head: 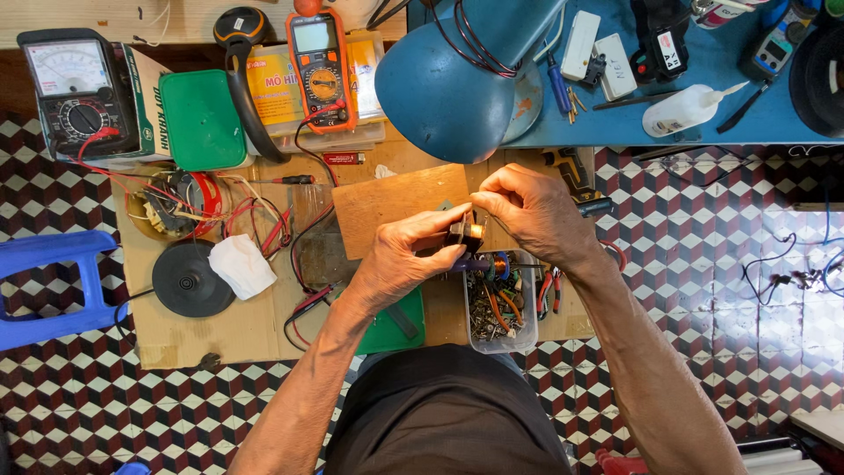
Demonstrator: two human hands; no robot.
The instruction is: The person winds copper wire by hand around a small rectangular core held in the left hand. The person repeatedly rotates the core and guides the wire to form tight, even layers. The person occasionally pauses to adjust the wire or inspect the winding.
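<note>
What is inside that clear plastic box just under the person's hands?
The clear plastic box holds a heap of small metal screws and bits, some coloured wires and a copper coil. The left hand covers its upper left corner, and the bottom is buried.

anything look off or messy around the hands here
Nothing looks damaged. The left hand holds a small dark part and the right hand pinches at it; red and black wires lie tangled on the cardboard.

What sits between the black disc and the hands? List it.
In the head view, a crumpled white cloth lies beside the black disc, then red and black wires on the cardboard sheet, before the left hand.
</note>
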